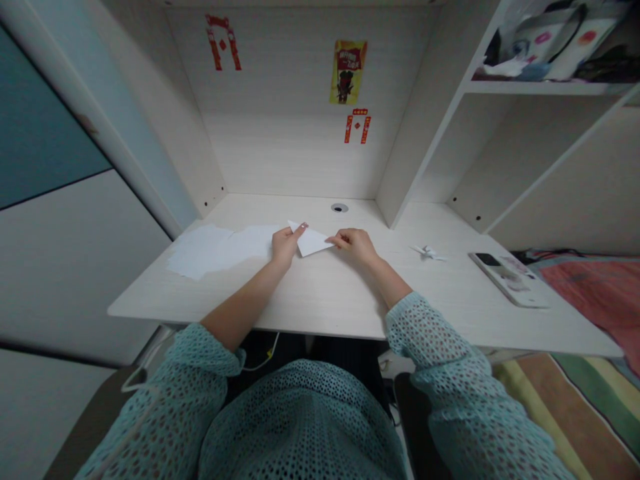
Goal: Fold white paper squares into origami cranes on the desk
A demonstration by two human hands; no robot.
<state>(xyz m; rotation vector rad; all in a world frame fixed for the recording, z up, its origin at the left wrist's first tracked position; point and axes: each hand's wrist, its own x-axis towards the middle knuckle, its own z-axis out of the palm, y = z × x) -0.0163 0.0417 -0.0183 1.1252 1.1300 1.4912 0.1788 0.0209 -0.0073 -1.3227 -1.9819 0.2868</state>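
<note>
A folded piece of white paper (311, 243), roughly triangular, is held between my two hands just above the desk. My left hand (287, 244) grips its left side, thumb on top. The right corner is pinched by the thumb and fingers of my right hand (354, 243). Left of my left hand, white sheets of paper (210, 250) lie flat on the desk. Off to the right sits a small folded white paper piece (428, 252) with narrow points sticking out.
The white desk (320, 307) has a back panel with red and yellow stickers (349, 72) and a round cable hole (339, 208). A phone (507, 279) lies near the right end. Bags fill a shelf (540, 87) at upper right. A striped bed cover (565, 407) is at lower right.
</note>
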